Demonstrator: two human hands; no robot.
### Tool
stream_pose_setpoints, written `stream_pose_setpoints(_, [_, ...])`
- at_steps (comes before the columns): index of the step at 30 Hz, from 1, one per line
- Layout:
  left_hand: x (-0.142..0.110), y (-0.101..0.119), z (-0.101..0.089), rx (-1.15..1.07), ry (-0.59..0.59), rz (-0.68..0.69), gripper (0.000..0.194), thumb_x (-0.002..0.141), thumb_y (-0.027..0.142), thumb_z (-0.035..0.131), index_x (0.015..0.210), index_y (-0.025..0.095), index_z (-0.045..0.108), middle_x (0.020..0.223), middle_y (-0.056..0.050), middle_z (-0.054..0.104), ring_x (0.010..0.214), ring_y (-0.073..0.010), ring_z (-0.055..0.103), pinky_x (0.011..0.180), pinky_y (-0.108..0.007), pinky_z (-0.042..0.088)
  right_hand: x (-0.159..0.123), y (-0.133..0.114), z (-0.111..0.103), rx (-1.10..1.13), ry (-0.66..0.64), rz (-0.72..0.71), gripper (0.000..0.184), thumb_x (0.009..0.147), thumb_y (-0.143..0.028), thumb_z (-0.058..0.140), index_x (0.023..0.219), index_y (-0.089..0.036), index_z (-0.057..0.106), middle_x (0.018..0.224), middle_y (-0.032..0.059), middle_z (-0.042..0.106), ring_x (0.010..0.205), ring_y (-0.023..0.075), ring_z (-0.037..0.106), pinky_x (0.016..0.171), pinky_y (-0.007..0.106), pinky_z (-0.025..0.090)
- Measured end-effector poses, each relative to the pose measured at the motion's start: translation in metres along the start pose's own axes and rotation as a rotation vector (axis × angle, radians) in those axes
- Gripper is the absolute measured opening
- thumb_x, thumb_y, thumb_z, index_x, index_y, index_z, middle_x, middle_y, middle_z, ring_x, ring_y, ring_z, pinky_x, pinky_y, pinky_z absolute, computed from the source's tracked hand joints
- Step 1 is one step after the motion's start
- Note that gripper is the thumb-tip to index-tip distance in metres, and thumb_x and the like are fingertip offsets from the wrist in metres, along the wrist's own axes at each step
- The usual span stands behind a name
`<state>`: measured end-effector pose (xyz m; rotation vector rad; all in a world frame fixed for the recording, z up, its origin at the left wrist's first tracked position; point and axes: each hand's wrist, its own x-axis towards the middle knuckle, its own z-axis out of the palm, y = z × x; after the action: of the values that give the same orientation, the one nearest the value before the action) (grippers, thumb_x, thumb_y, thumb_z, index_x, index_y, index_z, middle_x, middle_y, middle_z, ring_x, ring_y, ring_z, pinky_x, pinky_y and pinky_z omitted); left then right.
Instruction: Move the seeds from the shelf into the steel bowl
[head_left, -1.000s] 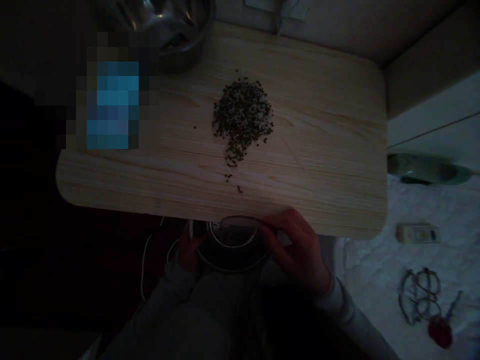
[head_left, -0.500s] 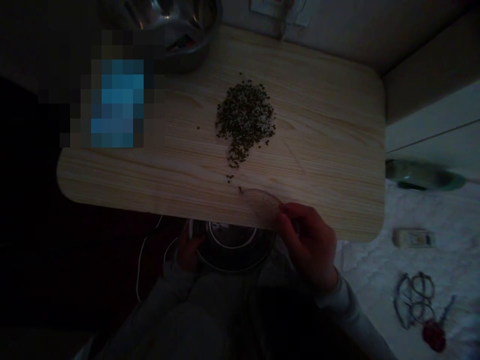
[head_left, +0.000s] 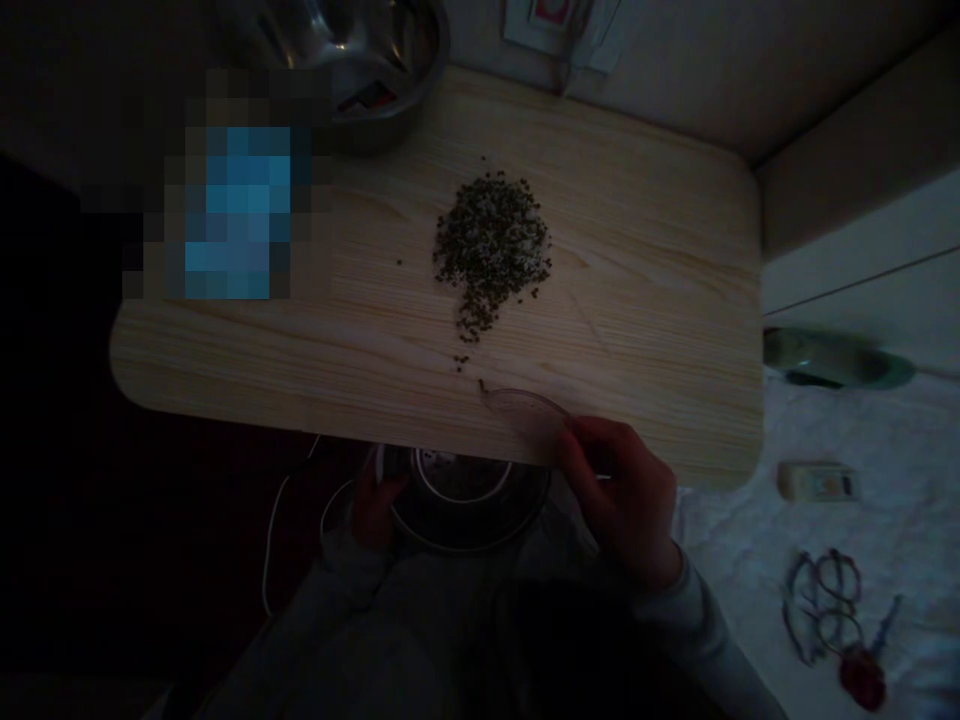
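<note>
Remote (head_left: 819, 482) label blurred — unreadable. Right hand (head_left: 626, 495) pinches clear curved piece (head_left: 529, 415), shifted from over round container (head_left: 450, 525) to table's (head_left: 660, 300) near edge — left hand (head_left: 375, 510) clamped on container's left side.

Right hand (head_left: 622, 490) pinches, fingers (head_left: 581, 470) bent; dim left hand (head_left: 375, 508) seems curled.

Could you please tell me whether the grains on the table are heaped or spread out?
Mostly heaped: the grains lie in one pile on the table, with a few strays, mainly toward the near edge.
</note>
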<state>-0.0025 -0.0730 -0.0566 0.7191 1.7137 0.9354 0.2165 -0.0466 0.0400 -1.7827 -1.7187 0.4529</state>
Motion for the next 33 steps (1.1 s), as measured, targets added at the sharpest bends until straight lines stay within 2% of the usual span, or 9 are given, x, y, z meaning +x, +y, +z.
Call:
stream_pose_setpoints(3, [-0.0002,0.0017,0.0015,-0.026,-0.023,-0.012,0.026,0.055,0.030,0.057,0.079,0.019,0.064,0.088,-0.006,0.063,0.094,-0.0272,0.053,0.086,-0.039,0.038,0.0007,-0.0004,-0.0009,-0.005,0.014,0.006,0.008,0.073,-0.023,0.053,0.079,-0.020,0.056,0.066,0.0003,0.061,0.052,0.0103,0.055,0.048,0.022,0.046])
stream_pose_setpoints(9, [-0.0005,-0.0049,0.0008,-0.008,0.014,0.010,0.026,0.056,0.030,0.057,0.079,0.020,0.063,0.094,-0.005,0.062,0.106,-0.0269,0.046,0.092,-0.038,0.033,0.0011,-0.0016,0.0002,0.012,0.015,0.024,0.009,0.073,-0.025,0.053,0.080,-0.020,0.056,0.065,0.0002,0.061,0.053,0.0111,0.056,0.048,0.023,0.046])
stream_pose_setpoints(12, [0.0005,-0.0065,0.0001,-0.011,0.002,0.010,0.027,0.056,0.030,0.057,0.081,0.021,0.063,0.092,-0.005,0.062,0.105,-0.0268,0.047,0.091,-0.038,0.034,0.0015,-0.0007,-0.0004,0.010,0.024,0.034,0.010,0.073,-0.025,0.052,0.080,-0.020,0.056,0.066,0.0009,0.062,0.054,0.0116,0.056,0.050,0.024,0.047])
stream_pose_setpoints(17, [0.0002,-0.0006,-0.0016,0.006,-0.033,0.049,0.022,0.052,0.025,0.060,0.074,0.023,0.064,0.089,-0.005,0.062,0.103,-0.0275,0.049,0.090,-0.039,0.035,0.0013,0.0000,-0.0030,0.001,0.052,0.046,0.010,0.073,-0.026,0.054,0.080,-0.020,0.057,0.067,0.0017,0.062,0.056,0.0126,0.056,0.050,0.024,0.047])
stream_pose_setpoints(23, [-0.0014,0.0022,0.0029,-0.039,0.033,-0.060,0.027,0.052,0.030,0.058,0.076,0.019,0.063,0.089,-0.007,0.062,0.095,-0.0287,0.053,0.084,-0.040,0.040,-0.0015,-0.0027,0.0000,0.021,0.019,-0.016,0.009,0.072,-0.024,0.054,0.080,-0.020,0.056,0.067,0.0011,0.062,0.053,0.0111,0.055,0.049,0.023,0.046])
stream_pose_setpoints(26, [-0.0010,0.0000,0.0033,-0.055,0.014,-0.077,0.028,0.052,0.031,0.058,0.077,0.018,0.063,0.086,-0.006,0.062,0.095,-0.0284,0.053,0.084,-0.039,0.039,-0.0015,-0.0026,0.0021,0.016,0.005,-0.018,0.009,0.072,-0.023,0.054,0.081,-0.020,0.056,0.068,0.0010,0.062,0.053,0.0110,0.056,0.049,0.023,0.046])
stream_pose_setpoints(33, [0.0002,-0.0046,-0.0010,-0.027,0.028,-0.002,0.022,0.052,0.028,0.060,0.073,0.020,0.064,0.087,-0.006,0.063,0.105,-0.0283,0.047,0.092,-0.039,0.033,-0.0006,0.0000,0.0018,0.015,0.021,0.008,0.010,0.073,-0.022,0.054,0.082,-0.019,0.055,0.067,0.0005,0.062,0.053,0.0107,0.056,0.049,0.022,0.047])
